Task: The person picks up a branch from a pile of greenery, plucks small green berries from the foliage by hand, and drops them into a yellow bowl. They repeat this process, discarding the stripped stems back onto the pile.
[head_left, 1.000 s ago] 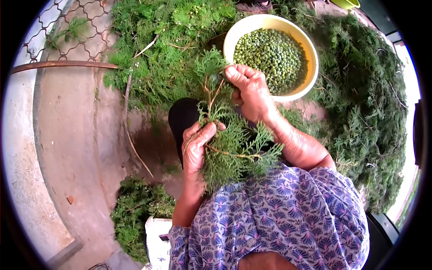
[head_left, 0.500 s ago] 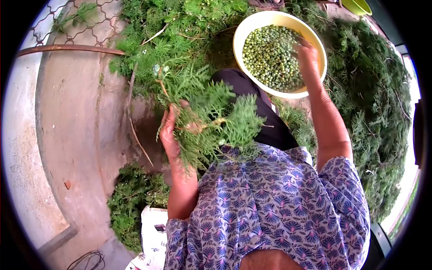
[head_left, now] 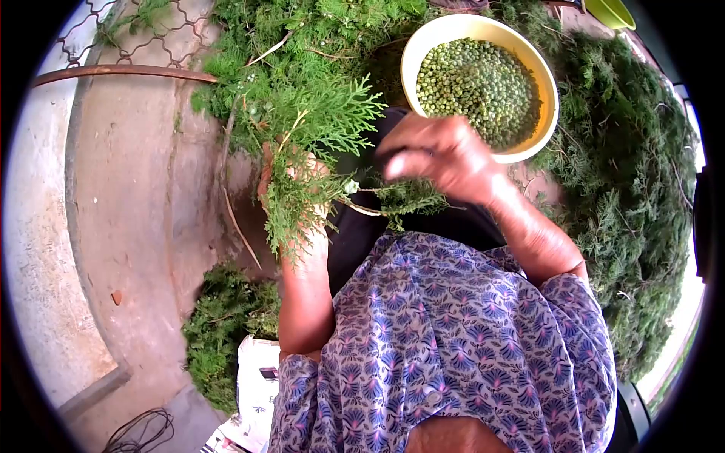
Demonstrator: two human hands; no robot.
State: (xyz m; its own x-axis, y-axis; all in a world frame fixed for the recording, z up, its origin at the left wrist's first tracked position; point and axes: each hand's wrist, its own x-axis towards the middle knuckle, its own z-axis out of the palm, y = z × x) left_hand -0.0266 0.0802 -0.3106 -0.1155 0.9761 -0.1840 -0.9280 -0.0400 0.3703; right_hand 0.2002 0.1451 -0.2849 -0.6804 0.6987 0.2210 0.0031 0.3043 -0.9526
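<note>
A leafy green conifer sprig point(head_left: 332, 113) is held in my left hand point(head_left: 313, 220), whose fingers are wrapped round its stem and partly hidden by the foliage. One pale green cone point(head_left: 351, 186) shows on the sprig, and a bare twig end points right over my lap. My right hand point(head_left: 445, 155) hovers between the sprig and the basin, thumb apart from the bent fingers and nothing visible in it; motion blurs it slightly. Behind it stands a yellow basin point(head_left: 549, 113) holding many small round green cones point(head_left: 479, 83).
Cut conifer branches point(head_left: 627, 174) are heaped on the right, with brighter ones point(head_left: 302, 38) at the back left. A smaller green pile point(head_left: 219, 332) lies beside a white printed sack point(head_left: 257, 377). A rusty bar point(head_left: 128, 70) crosses the concrete floor point(head_left: 136, 204). Black wire point(head_left: 140, 432) lies bottom left.
My right hand has left the basin and come left and toward me, close to the sprig. The sprig has turned in my left hand, its foliage now pointing up and right.
</note>
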